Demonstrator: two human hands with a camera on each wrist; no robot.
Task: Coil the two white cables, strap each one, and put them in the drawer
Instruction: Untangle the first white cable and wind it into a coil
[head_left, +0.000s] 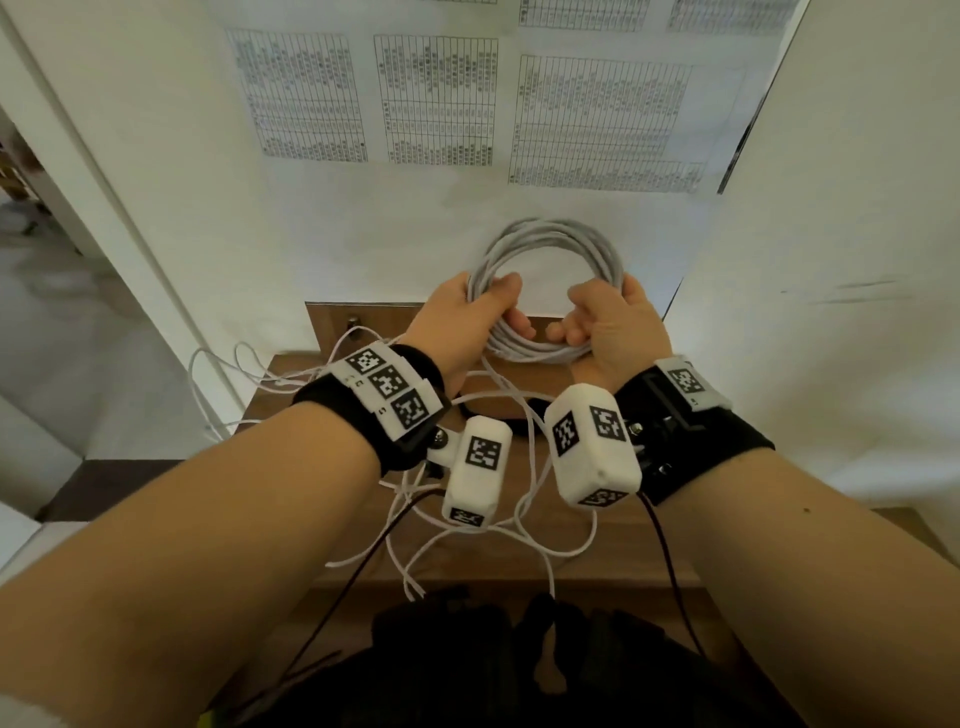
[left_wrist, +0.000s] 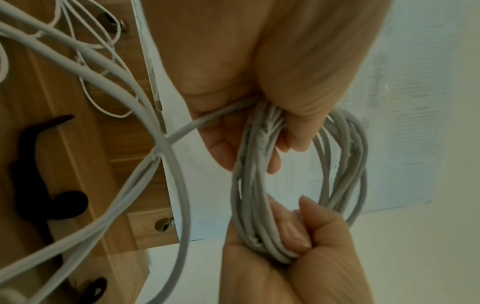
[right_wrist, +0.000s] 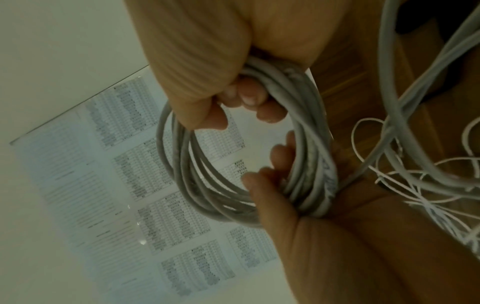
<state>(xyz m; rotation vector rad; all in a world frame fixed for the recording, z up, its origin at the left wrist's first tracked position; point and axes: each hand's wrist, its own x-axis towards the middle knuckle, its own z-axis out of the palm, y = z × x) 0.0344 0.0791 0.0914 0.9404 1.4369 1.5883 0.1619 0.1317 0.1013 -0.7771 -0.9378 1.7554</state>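
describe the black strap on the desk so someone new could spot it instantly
Start at the wooden desk below the wall of printed tables. Behind the wrist cameras, under the coil both hands hold, lies the black strap. Among thin white cables, it is the only dark, flat band.

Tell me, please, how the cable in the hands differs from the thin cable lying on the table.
The thick cable is wound into a neat round coil; the thin cable sprawls in loose tangled loops. The thick cable is gripped by the left hand and right hand, off the table; the thin cable lies unheld on it. Both are white.
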